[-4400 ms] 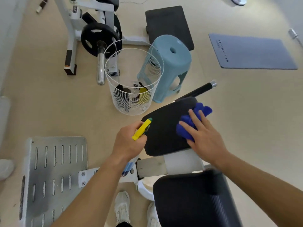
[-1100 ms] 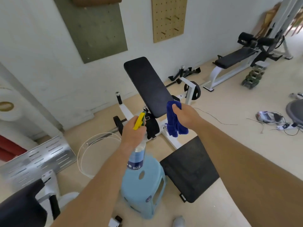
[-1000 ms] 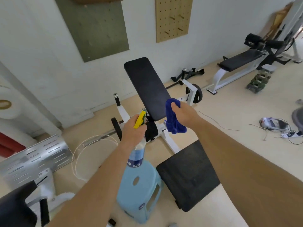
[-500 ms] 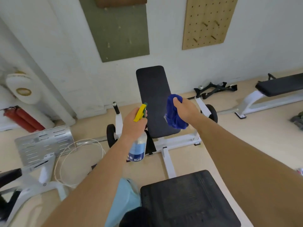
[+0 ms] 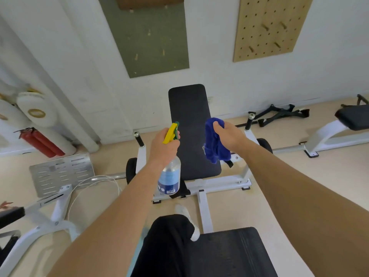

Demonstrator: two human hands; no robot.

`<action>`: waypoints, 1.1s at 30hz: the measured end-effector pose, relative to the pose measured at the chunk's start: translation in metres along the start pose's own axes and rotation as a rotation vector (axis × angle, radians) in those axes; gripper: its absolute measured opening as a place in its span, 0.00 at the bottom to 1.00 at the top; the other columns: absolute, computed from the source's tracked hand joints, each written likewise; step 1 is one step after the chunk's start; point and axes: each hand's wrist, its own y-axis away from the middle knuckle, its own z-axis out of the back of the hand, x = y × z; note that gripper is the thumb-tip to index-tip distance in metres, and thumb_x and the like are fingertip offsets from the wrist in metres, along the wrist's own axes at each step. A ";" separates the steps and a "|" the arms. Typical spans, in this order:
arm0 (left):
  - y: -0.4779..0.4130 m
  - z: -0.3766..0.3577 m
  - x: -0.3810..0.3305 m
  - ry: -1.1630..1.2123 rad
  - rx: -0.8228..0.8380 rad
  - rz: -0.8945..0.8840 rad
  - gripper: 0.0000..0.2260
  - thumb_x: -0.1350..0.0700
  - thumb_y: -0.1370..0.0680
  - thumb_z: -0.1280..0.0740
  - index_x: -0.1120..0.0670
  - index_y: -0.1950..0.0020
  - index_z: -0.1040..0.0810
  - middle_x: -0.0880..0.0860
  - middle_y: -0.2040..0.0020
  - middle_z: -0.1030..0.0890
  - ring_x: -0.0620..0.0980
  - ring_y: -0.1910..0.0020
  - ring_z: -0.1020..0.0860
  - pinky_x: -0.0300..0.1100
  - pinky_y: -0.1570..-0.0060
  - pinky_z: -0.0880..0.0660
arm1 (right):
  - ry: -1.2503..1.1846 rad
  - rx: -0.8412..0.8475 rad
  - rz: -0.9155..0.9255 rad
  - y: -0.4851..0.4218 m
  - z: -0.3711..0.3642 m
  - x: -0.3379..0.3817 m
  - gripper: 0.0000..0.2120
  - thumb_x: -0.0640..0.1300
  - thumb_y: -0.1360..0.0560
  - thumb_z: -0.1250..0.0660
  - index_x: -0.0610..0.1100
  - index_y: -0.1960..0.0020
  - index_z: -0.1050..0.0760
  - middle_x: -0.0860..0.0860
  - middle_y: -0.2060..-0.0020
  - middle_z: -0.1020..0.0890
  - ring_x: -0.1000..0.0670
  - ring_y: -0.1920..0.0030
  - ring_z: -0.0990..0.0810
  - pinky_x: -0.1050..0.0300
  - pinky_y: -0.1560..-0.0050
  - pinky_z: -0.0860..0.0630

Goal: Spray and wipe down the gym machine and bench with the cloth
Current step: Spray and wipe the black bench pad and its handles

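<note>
Both our arms are out toward the inclined black backrest pad (image 5: 191, 116) of the bench, its top end toward the white wall. Our left hand (image 5: 162, 147) is wrapped round the neck of the spray bottle (image 5: 169, 176), fingers curled at the yellow trigger head (image 5: 169, 133), nozzle aimed at the pad. The clear body with a blue label hangs below the fist. We can't tell whether the trigger is squeezed. Our right hand (image 5: 227, 136) grips the blue cloth (image 5: 214, 148), fingers and thumb closed over its upper end, the rest bunched and hanging under the hand. The cloth sits in front of the pad's right edge; we can't tell whether it touches. Bottle and cloth are apart, with the pad between them in view. The white frame (image 5: 219, 183) carries the pad, and its centre rail runs back toward us to the flat seat pad (image 5: 229, 254) at bottom right. Our black-trousered leg (image 5: 167, 246) is just left of that seat. On the wall are a green board (image 5: 147, 37) and a pegboard (image 5: 267, 27). Red fire extinguishers (image 5: 42, 143) and a slotted metal footplate (image 5: 61, 172) are at left. A second bench (image 5: 353, 116) is at far right.
</note>
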 end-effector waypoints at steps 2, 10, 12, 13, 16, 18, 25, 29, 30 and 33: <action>-0.027 -0.012 0.003 0.036 -0.004 0.036 0.09 0.65 0.22 0.37 0.54 0.50 0.19 0.50 0.60 0.20 0.48 0.64 0.24 0.39 0.66 0.26 | 0.000 0.019 0.017 -0.024 0.005 -0.004 0.19 0.55 0.15 0.49 0.43 0.44 0.26 0.46 0.54 0.19 0.49 0.57 0.22 0.52 0.52 0.29; -0.194 -0.038 0.028 0.130 0.010 0.146 0.12 0.67 0.23 0.38 0.58 0.46 0.18 0.56 0.49 0.16 0.47 0.65 0.26 0.37 0.68 0.27 | 0.014 -0.101 0.039 -0.195 -0.026 0.032 0.20 0.62 0.19 0.51 0.51 0.47 0.27 0.50 0.58 0.19 0.48 0.56 0.20 0.48 0.51 0.24; -0.244 -0.038 0.037 0.122 0.030 0.157 0.12 0.67 0.24 0.38 0.57 0.46 0.18 0.56 0.50 0.16 0.48 0.65 0.26 0.37 0.69 0.27 | 0.028 -0.084 0.012 -0.248 -0.039 0.040 0.22 0.63 0.19 0.51 0.49 0.47 0.26 0.49 0.56 0.18 0.46 0.55 0.20 0.48 0.50 0.24; -0.275 -0.037 0.043 0.118 0.048 0.164 0.12 0.68 0.24 0.38 0.57 0.47 0.18 0.56 0.51 0.16 0.48 0.66 0.26 0.37 0.69 0.27 | 0.028 -0.059 -0.009 -0.280 -0.048 0.045 0.22 0.61 0.18 0.50 0.47 0.45 0.26 0.48 0.55 0.18 0.45 0.54 0.20 0.49 0.51 0.25; -0.369 -0.033 0.058 0.095 0.110 0.190 0.12 0.68 0.23 0.38 0.57 0.47 0.18 0.53 0.53 0.17 0.48 0.66 0.26 0.39 0.66 0.27 | 0.041 0.012 -0.082 -0.363 -0.070 0.056 0.21 0.58 0.16 0.48 0.43 0.39 0.27 0.46 0.51 0.18 0.46 0.54 0.21 0.53 0.53 0.29; -0.424 -0.033 0.064 0.095 0.140 0.192 0.12 0.68 0.23 0.38 0.57 0.48 0.17 0.55 0.54 0.17 0.49 0.64 0.25 0.40 0.64 0.26 | 0.060 0.024 -0.121 -0.408 -0.078 0.063 0.22 0.60 0.16 0.49 0.45 0.39 0.27 0.47 0.51 0.19 0.47 0.54 0.21 0.52 0.52 0.28; -0.524 -0.041 0.085 0.111 0.221 0.212 0.12 0.62 0.27 0.36 0.50 0.50 0.17 0.59 0.52 0.16 0.51 0.65 0.24 0.48 0.59 0.24 | 0.048 0.005 -0.205 -0.493 -0.084 0.068 0.21 0.65 0.19 0.47 0.51 0.42 0.26 0.50 0.54 0.17 0.46 0.54 0.18 0.41 0.46 0.21; -0.548 -0.049 0.103 0.121 0.221 0.250 0.10 0.64 0.23 0.36 0.53 0.48 0.18 0.60 0.51 0.17 0.52 0.62 0.23 0.48 0.58 0.23 | -0.052 -0.008 -0.224 -0.521 -0.088 0.063 0.15 0.62 0.20 0.40 0.52 0.47 0.24 0.50 0.55 0.16 0.45 0.54 0.17 0.41 0.46 0.19; -0.552 -0.051 0.107 0.117 0.215 0.256 0.09 0.64 0.23 0.36 0.53 0.48 0.19 0.60 0.51 0.17 0.52 0.61 0.23 0.49 0.57 0.23 | -0.077 -0.012 -0.231 -0.526 -0.089 0.061 0.14 0.62 0.21 0.38 0.52 0.48 0.23 0.50 0.56 0.15 0.45 0.54 0.16 0.41 0.47 0.19; -0.561 -0.058 0.118 0.119 0.193 0.277 0.08 0.61 0.25 0.35 0.52 0.50 0.19 0.59 0.51 0.17 0.53 0.60 0.23 0.52 0.56 0.22 | -0.149 -0.028 -0.253 -0.539 -0.093 0.052 0.15 0.63 0.24 0.33 0.52 0.49 0.22 0.50 0.56 0.15 0.44 0.54 0.15 0.41 0.49 0.17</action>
